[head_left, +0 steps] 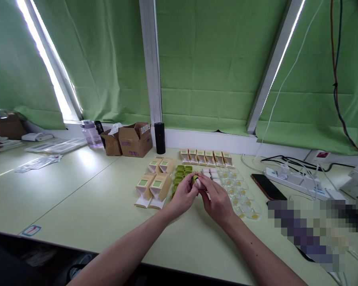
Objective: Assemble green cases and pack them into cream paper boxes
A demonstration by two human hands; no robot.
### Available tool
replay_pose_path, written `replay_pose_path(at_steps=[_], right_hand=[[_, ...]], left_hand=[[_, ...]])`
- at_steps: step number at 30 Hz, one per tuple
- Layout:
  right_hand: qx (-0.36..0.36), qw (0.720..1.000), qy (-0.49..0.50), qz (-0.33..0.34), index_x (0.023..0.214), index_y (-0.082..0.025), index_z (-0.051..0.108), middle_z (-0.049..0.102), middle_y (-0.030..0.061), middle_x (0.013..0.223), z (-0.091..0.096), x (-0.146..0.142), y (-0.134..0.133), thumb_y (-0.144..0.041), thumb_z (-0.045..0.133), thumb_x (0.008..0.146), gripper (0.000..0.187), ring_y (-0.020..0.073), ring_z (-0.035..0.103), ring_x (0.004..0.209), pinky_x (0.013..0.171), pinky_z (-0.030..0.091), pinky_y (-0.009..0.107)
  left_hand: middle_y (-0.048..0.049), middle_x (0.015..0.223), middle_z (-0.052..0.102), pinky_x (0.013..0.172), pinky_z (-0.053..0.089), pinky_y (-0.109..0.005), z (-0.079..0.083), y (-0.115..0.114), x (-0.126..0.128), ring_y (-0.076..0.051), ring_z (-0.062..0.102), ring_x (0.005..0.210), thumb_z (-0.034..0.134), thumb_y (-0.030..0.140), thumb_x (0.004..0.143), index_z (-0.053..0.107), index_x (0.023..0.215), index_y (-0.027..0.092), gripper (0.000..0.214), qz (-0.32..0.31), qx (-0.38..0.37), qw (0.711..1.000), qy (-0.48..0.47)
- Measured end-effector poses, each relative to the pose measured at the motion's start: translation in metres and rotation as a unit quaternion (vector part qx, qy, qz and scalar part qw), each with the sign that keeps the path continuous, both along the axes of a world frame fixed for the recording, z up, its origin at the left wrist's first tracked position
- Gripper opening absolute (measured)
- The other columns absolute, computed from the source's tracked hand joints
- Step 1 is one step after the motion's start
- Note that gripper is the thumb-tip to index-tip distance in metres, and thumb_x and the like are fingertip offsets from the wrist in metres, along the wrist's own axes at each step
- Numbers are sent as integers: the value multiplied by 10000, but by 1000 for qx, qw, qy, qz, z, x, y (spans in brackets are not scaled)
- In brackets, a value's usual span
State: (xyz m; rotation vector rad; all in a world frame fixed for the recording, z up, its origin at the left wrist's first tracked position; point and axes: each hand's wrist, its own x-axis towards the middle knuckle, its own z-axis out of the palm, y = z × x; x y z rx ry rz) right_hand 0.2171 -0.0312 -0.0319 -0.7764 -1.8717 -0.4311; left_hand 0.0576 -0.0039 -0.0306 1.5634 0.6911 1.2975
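Observation:
My left hand [182, 195] is closed around a small olive-green cup-like piece [194, 179] above the table. Fingers of my right hand [218, 201] pinch a small white piece [200, 184] against it; fingertips partly hide both. Just behind my left hand, matching green square cups [180, 173] stand in rows. Small pale pink and white blocks [214, 174] lie behind my right hand. To its right are clear plastic shells [244, 194] with yellow spots. Open kraft-paper boxes [161, 185] with green labels stand left of the green cups.
A row of similar paper boxes [209, 157] stands at the back. Beyond are a black bottle [160, 138], cardboard cartons [135, 141] and a purple bottle [91, 134]. On the right lie a phone [268, 186], a power strip [301, 184] and loose cables. Part of the right side is pixelated.

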Motion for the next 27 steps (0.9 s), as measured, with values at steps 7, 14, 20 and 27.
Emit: replay_pose_path(at_steps=[7, 14, 20, 27], right_hand=[[2, 1000, 6, 8, 1544, -206, 518, 718, 170, 1393, 1, -1, -1, -78, 559, 1024, 537, 281, 735, 1238, 998, 661, 444], [7, 1000, 0, 11, 1566, -208, 486, 722, 177, 1385, 3, -2, -2, -67, 555, 1022, 566, 289, 745, 1218, 979, 666, 454], [-6, 1000, 5, 2, 1549, -224, 507, 730, 163, 1373, 2, 0, 1, -104, 537, 1041, 523, 286, 744, 1220, 981, 668, 456], [-19, 1000, 10, -10, 1575, -213, 473, 737, 163, 1353, -5, 2, 1, -162, 515, 1053, 527, 296, 745, 1210, 970, 671, 461]], left_hand=[[-124, 1262, 696, 1074, 551, -407, 1, -3, 3, -243, 677, 1192, 614, 335, 985, 570, 1285, 188, 336, 17, 42, 999, 3], [-93, 1211, 695, 1021, 583, -373, -3, -3, 6, -205, 691, 1100, 597, 271, 963, 561, 1250, 211, 295, 56, 68, 996, 15], [-127, 1344, 671, 986, 599, -380, -2, -5, 1, -236, 677, 1168, 545, 423, 1031, 562, 1349, 212, 382, 25, 39, 999, 25], [-162, 1573, 525, 1217, 456, -461, -7, -7, -1, -313, 539, 1435, 658, 552, 983, 456, 1536, 212, 679, -19, 51, 998, 28]])
